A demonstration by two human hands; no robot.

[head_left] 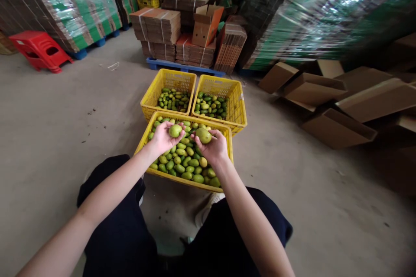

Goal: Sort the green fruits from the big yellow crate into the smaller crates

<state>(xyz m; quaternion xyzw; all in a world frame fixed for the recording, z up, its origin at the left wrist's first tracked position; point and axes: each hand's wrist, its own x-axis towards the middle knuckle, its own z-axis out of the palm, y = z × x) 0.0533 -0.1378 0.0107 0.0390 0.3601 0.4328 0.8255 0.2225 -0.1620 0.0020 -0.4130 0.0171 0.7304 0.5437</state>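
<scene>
My left hand, palm turned up, holds a round-oval green fruit in its curled fingers. A larger yellowish-green oval fruit rests in the fingers of my right hand. Both hands are above the near yellow crate, which is well filled with oval green fruit, a few of them yellower. Touching its far side are two more yellow crates, the left one and the right one, each with a lower layer of similar fruit.
Flattened cardboard boxes are stacked on a blue pallet behind the crates. Open brown cartons lie at the right. A red plastic stool is at the left. Film-wrapped green stacks line the back. My knees flank the near crate.
</scene>
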